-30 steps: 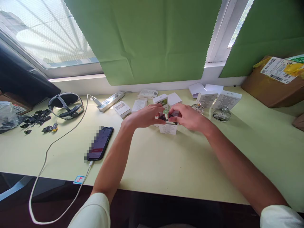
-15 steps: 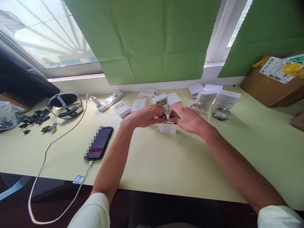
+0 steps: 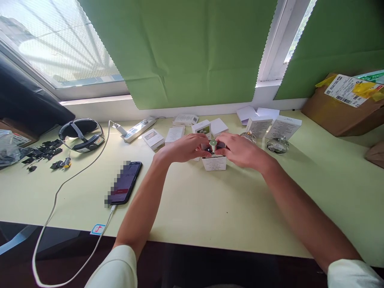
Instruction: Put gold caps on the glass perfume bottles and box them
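Between my hands is a small item with a round green top and a pale narrow part below it. Dark parts show at its sides, partly hidden by my fingers. My left hand grips it from the left and my right hand from the right, with thumbs and fingers closed in. Just under my fingertips stands a white printed box; its upper part is covered, so I cannot tell whether the item rests in it. Beyond my left hand is a white box with a picture.
To the right, clear round glass-like objects sit beside upright white boxes. A cardboard carton stands far right. On the left are a phone on a white cable, a power strip, a headset and black pieces.
The white printed box and both hands sit slightly lower and further right in view. The grip looks the same, and the whole view has shifted a little.
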The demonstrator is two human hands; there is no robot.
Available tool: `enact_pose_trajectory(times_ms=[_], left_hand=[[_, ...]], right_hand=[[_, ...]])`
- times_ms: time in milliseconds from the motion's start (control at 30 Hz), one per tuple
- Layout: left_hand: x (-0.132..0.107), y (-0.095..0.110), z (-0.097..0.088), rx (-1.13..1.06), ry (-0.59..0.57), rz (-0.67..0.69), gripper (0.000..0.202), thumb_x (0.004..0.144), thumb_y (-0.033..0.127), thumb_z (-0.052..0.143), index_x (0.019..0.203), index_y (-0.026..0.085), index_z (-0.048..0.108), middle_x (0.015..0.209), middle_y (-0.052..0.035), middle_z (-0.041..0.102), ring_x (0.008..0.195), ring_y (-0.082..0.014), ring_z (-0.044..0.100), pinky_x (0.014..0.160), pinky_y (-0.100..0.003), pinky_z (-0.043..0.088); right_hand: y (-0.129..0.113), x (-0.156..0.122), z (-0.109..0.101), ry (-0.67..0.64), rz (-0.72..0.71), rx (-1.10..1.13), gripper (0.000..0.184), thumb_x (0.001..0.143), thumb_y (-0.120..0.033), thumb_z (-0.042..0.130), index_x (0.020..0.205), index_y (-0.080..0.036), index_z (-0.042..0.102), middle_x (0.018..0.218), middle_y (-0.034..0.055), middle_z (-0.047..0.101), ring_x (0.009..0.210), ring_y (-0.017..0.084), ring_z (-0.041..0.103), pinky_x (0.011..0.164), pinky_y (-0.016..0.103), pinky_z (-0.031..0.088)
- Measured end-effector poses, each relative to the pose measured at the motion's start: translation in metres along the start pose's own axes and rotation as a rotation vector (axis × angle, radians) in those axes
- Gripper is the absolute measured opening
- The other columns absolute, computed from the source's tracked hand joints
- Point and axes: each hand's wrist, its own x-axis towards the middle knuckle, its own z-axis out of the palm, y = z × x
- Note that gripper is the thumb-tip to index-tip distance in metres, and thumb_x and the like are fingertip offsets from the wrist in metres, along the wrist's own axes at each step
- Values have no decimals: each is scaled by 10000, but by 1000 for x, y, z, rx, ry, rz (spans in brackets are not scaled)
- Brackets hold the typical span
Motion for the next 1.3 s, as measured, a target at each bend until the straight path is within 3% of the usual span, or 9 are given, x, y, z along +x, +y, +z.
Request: enact_pose_trajectory(times_ms=[233, 400, 767, 867, 933, 1000, 1167, 1300], left_hand=[[4, -1, 5, -50, 34, 1, 307, 902, 469, 559, 1039, 195, 579, 999, -50, 645, 870, -184, 627, 672, -269, 438], [4, -2, 7, 32, 52, 52, 266, 919, 449, 528, 933, 187, 572, 964, -51, 630, 870, -185, 607, 700, -285, 434], [3, 4, 5, 29, 36, 55, 219, 893, 396, 584, 979, 196, 610, 991, -27, 634, 829, -164, 613, 708, -281, 411], [3, 5, 6, 41, 31, 59, 225, 896, 383, 583, 1013, 193, 607, 1003, -36, 620, 843, -164, 612, 703, -275, 410], [2, 6, 6, 47, 25, 68, 236, 896, 395, 582, 1014, 192, 602, 1007, -44, 614, 849, -168, 611, 701, -274, 411], [2, 7, 6, 53, 22, 86, 233, 896, 407, 580, 982, 191, 600, 988, -45, 608, 850, -171, 606, 701, -275, 413], [0, 9, 7, 21, -15, 85, 230, 887, 394, 592, 1012, 200, 588, 1011, -42, 592, 871, -170, 598, 722, -273, 426], [-1, 10, 7, 0, -48, 74, 296, 884, 380, 599, 1122, 207, 569, 1062, -48, 571, 915, -173, 591, 759, -277, 435]], right_hand=[[9, 2, -4, -30, -44, -9, 81, 887, -273, 573, 880, -216, 629, 962, 55, 656, 868, 211, 601, 724, 298, 385], [7, 3, -2, -16, -41, 9, 80, 888, -266, 569, 877, -217, 631, 982, 49, 659, 837, 197, 599, 696, 291, 385], [12, 4, -4, -48, -12, 70, 100, 826, -298, 634, 884, -229, 678, 946, 37, 658, 850, 198, 584, 656, 276, 377], [10, -1, -12, -81, -43, 89, 169, 834, -360, 638, 940, -252, 712, 1101, 38, 637, 829, 178, 597, 676, 279, 402], [8, -7, -19, -104, -71, 104, 259, 834, -447, 638, 1030, -298, 717, 1279, 28, 548, 774, 148, 599, 669, 282, 417], [6, -13, -25, -95, -84, 100, 309, 841, -500, 621, 1087, -335, 710, 1329, 25, 482, 721, 124, 584, 653, 288, 421], [3, -16, -34, -116, -158, 122, 324, 905, -480, 549, 1098, -281, 716, 1094, 47, 602, 790, 158, 579, 683, 291, 411], [1, -16, -36, -134, -184, 195, 344, 916, -479, 535, 1143, -270, 688, 1061, 30, 684, 871, 173, 594, 703, 280, 412]])
